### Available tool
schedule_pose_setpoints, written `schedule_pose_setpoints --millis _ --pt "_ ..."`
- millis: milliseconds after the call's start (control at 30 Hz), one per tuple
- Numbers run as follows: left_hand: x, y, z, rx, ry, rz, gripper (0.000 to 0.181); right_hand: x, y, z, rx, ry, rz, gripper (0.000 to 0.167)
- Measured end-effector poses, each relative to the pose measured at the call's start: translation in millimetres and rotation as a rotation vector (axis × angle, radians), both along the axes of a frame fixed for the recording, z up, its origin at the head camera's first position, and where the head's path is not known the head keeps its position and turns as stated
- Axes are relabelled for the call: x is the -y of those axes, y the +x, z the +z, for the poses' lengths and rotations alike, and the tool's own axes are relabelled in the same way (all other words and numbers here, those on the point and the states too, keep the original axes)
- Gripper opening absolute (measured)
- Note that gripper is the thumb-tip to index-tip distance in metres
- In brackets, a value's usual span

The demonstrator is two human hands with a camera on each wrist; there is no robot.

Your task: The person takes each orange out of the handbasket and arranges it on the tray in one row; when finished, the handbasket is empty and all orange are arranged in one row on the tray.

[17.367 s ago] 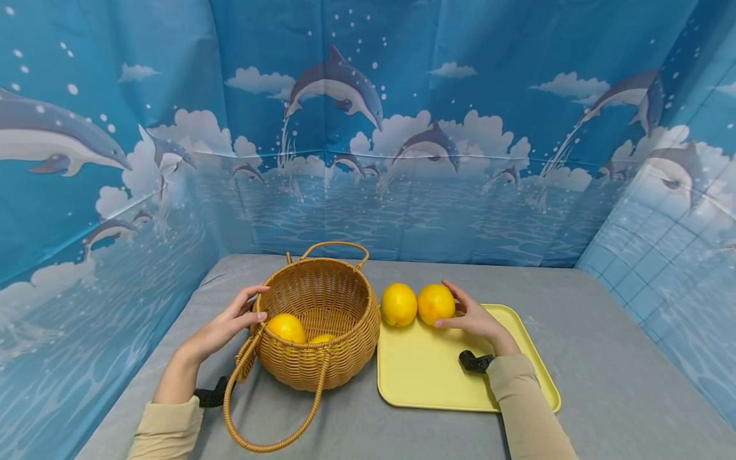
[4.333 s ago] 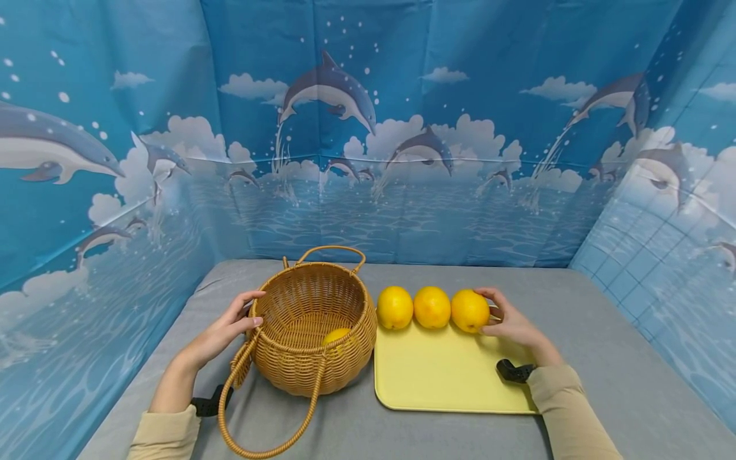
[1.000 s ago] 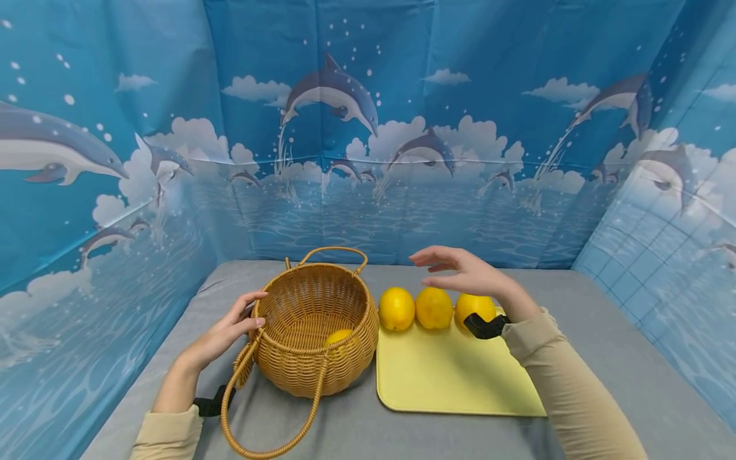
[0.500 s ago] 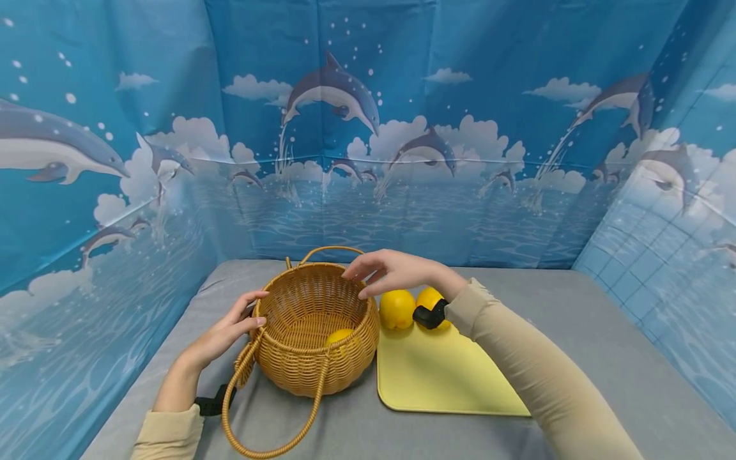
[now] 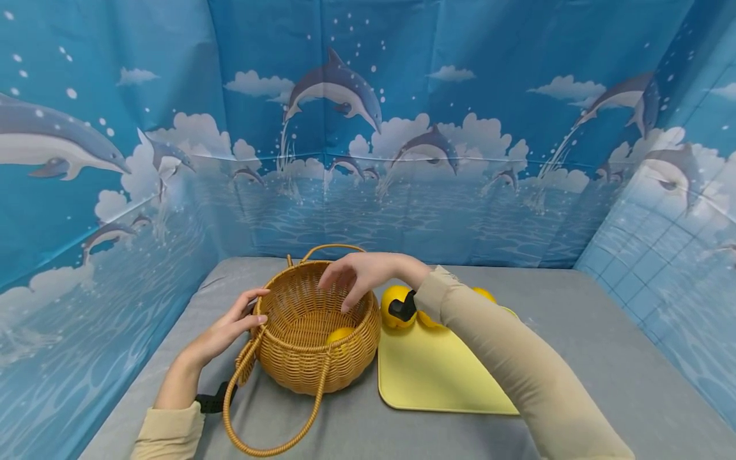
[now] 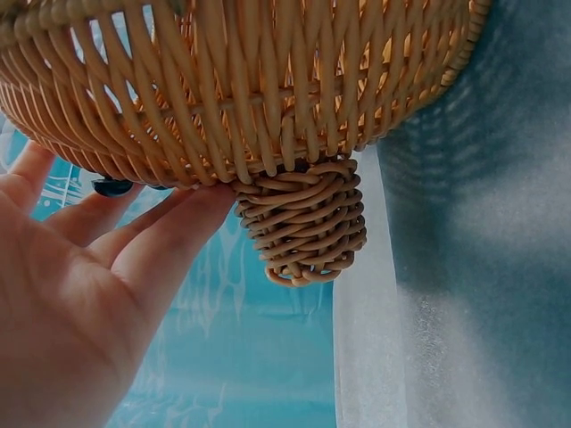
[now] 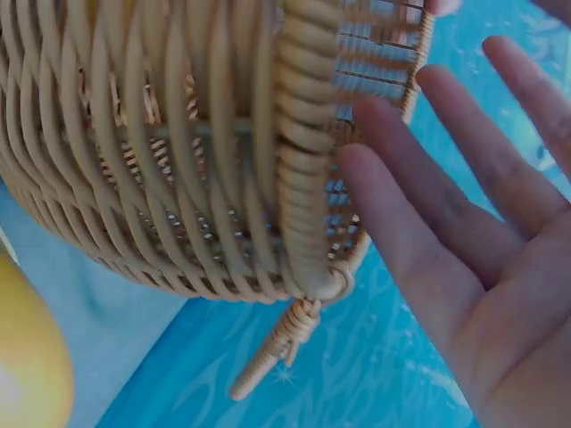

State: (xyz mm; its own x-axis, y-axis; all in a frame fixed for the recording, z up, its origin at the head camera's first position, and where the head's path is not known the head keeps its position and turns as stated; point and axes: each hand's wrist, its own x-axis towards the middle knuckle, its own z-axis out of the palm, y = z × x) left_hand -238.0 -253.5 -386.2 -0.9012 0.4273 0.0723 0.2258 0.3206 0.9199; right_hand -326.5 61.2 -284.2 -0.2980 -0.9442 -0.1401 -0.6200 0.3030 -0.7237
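My left hand point(image 5: 224, 329) rests at the left rim of the round wicker basket point(image 5: 299, 367). Its fairly straight fingers touch the outer side in the left wrist view. Over the right part of the basket's mouth hovers my right hand point(image 5: 365, 275), fingers spread and slightly bent, holding nothing. One orange point(image 5: 340, 335) lies in the basket near the front right wall, partly hidden by the rim. On the yellow tray point(image 5: 437, 377) a row of three oranges point(image 5: 394, 294) sits along the back edge. My right wrist and sleeve partly cover them.
The basket's front handle point(image 5: 299, 434) hangs down onto the grey tabletop point(image 5: 604, 370), and its back handle point(image 5: 333, 246) stands up behind. A small woven knob point(image 6: 303, 223) shows on the basket's left side. A dolphin-printed curtain point(image 5: 345, 204) encloses the table.
Earlier, two oranges were in the basket and two on the tray; then a third was set on the tray. My right hand has since moved left, from above the tray to over the basket.
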Motion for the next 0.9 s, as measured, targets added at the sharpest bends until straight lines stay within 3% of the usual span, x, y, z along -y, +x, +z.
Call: schedule_pose_setpoints --millis 133,467,667,900 --pt "0.6 0.0 -0.7 0.001 0.0 -0.005 0.053 7 -4.3 -8.5 0.011 0.014 0.055 0.052" --pt "0.0 -0.5 0.3 -0.005 -0.002 -0.008 0.053 22 -7.3 -30.8 -0.048 0.122 0.073 0.043" --pt "-0.3 0.1 1.3 -0.007 -0.002 -0.008 0.053 26 -4.6 -35.1 -0.125 0.201 0.047 0.041" --pt "-1.1 1.5 1.8 -0.006 -0.007 -0.001 0.053 26 -3.2 -38.2 -0.125 0.176 0.029 0.038"
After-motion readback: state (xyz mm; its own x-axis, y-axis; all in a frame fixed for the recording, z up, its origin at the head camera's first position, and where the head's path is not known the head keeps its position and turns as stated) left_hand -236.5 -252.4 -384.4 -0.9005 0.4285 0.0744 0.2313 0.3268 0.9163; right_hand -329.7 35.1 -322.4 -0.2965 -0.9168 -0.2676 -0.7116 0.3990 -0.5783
